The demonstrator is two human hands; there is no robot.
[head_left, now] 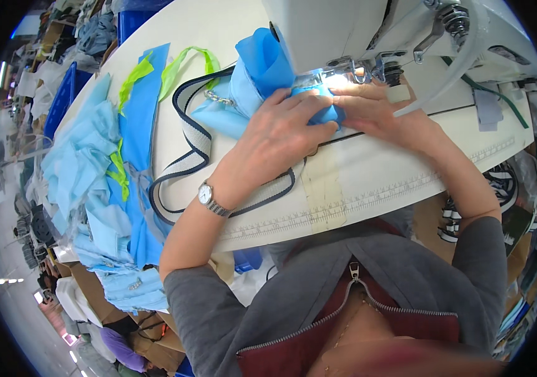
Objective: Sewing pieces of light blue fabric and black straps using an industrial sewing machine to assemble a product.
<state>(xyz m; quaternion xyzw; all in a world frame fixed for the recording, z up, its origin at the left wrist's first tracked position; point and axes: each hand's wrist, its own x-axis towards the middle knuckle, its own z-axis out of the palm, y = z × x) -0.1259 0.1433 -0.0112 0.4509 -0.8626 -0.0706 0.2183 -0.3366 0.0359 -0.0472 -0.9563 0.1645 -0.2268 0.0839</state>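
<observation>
A white sewing machine (pixel 325 31) stands at the top centre, with its lit presser foot (pixel 344 72) over folded blue fabric (pixel 259 60). My left hand (pixel 281 132), with a watch on the wrist, has its fingers curled and pressed onto the fabric just left of the needle area. My right hand (pixel 378 110) grips the fabric's edge from the right, fingertips near the foot. A metal zipper (pixel 218 99) shows on the light blue part. A grey strap with dark edges (pixel 196 135) loops beside and under my left forearm.
Blue and light blue fabric pieces (pixel 92 163) with lime-green strips (pixel 118 169) pile on the table's left. A ruler tape (pixel 356 204) runs along its curved front edge (pixel 262 239). Blue bins (pixel 67 94) and another person in purple (pixel 121 349) are left; black straps (pixel 501 182) hang right.
</observation>
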